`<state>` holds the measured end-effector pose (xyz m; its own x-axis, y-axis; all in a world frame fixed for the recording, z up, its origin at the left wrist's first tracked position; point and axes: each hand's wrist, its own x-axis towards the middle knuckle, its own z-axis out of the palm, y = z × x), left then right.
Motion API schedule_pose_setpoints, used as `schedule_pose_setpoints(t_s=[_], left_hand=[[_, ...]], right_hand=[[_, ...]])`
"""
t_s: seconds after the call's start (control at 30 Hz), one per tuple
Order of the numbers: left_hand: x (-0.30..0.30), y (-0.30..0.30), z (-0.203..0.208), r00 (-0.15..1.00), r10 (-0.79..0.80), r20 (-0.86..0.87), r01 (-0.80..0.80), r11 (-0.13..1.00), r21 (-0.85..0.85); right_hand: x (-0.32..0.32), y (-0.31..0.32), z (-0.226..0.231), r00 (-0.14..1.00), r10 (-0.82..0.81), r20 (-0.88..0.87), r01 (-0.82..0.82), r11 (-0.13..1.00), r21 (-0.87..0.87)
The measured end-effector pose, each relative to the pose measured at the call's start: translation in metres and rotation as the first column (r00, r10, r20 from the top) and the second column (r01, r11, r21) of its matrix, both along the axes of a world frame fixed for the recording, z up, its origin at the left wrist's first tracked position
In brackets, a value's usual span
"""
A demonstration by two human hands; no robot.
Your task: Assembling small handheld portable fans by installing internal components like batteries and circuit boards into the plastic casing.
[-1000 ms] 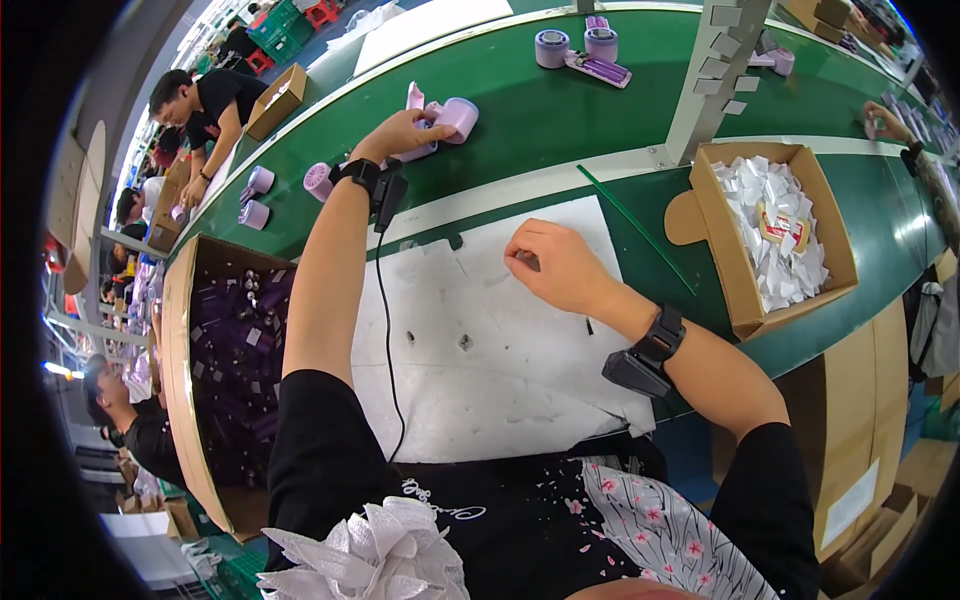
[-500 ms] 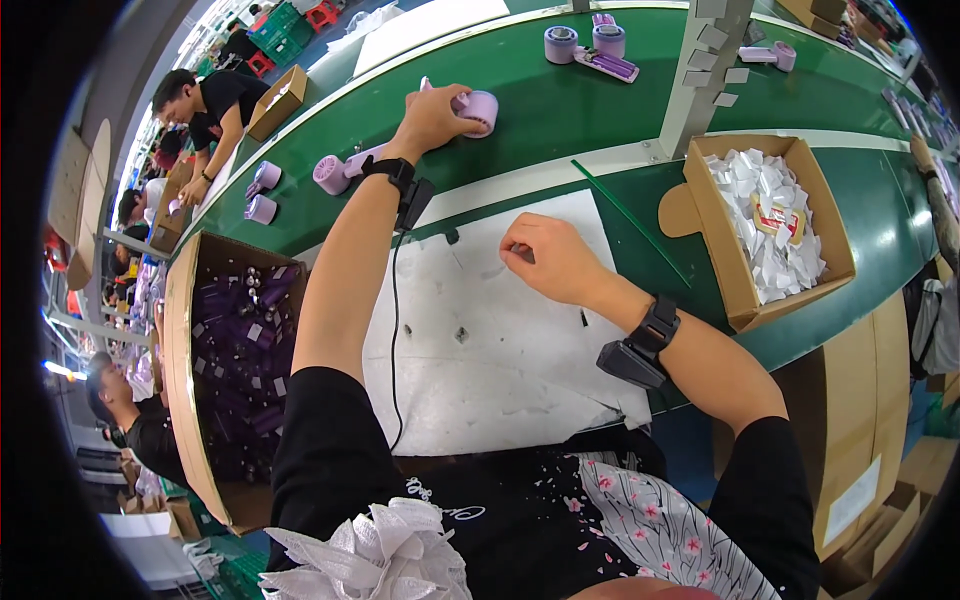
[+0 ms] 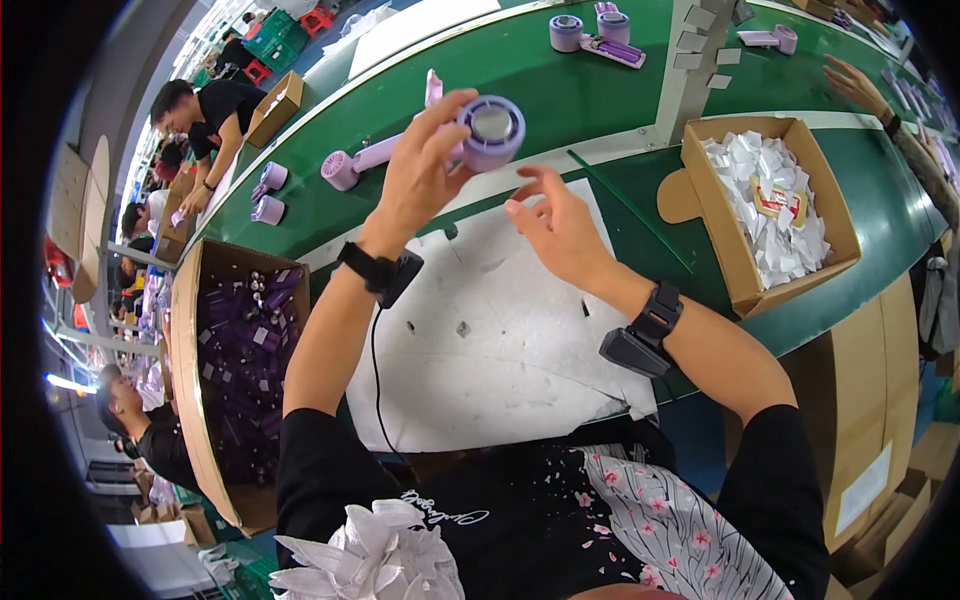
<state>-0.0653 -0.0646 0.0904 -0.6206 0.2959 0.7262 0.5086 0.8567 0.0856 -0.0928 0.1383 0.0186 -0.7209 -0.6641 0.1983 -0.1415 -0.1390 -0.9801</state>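
Observation:
My left hand [image 3: 425, 165] grips a lilac handheld fan [image 3: 492, 135] above the far side of the work mat, its round head turned up to show a silvery disc in a dark ring. Close by, to the lower right, my right hand [image 3: 560, 225] holds nothing, with thumb and fingers apart. Under both hands lies a stained white mat [image 3: 490, 330]. Past my left hand, another lilac fan [image 3: 341, 171] rests on the green bench, partly hidden by the hand. A lilac piece [image 3: 433, 88] stands behind my fingers.
At my left is a carton [image 3: 185, 400] of dark purple parts. To the right, a box [image 3: 845, 240] holds many white slips. A thin green strip [image 3: 630, 212] lies between mat and box. A white post [image 3: 685, 85] rises beyond. Co-workers sit left; another person's hand [image 3: 850, 85] reaches in from the right.
My left hand has lifted the fan off the bench and brought it nearer and rightward, tipping its face up. My right hand has opened its fingers and moved slightly toward it.

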Motion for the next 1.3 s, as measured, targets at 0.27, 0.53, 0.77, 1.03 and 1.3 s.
schedule_pose_setpoints(t_s=[0.27,0.53,0.77,1.03,1.3], left_hand=[[0.036,0.025,-0.008,0.989,-0.042,0.140,0.067,0.981,-0.182],[0.063,0.040,0.000,0.940,0.229,0.253,-0.278,0.944,0.178],[0.088,0.067,-0.005,0.795,-0.225,0.564,-0.312,0.645,0.697],[0.074,0.067,0.000,0.738,-0.241,0.630,-0.333,0.681,0.652],[0.044,0.070,-0.012,0.796,-0.315,0.516,-0.297,0.540,0.787]], right_hand=[[0.002,0.011,0.008,0.989,0.035,-0.142,-0.052,0.992,-0.117],[-0.001,0.001,-0.003,0.956,-0.193,-0.222,0.100,0.923,-0.371],[-0.003,0.018,-0.005,0.967,0.226,0.113,-0.190,0.945,-0.265],[0.001,0.013,-0.003,0.987,0.128,0.102,-0.101,0.966,-0.237],[-0.014,0.013,-0.008,0.934,0.207,0.290,-0.119,0.949,-0.292]])
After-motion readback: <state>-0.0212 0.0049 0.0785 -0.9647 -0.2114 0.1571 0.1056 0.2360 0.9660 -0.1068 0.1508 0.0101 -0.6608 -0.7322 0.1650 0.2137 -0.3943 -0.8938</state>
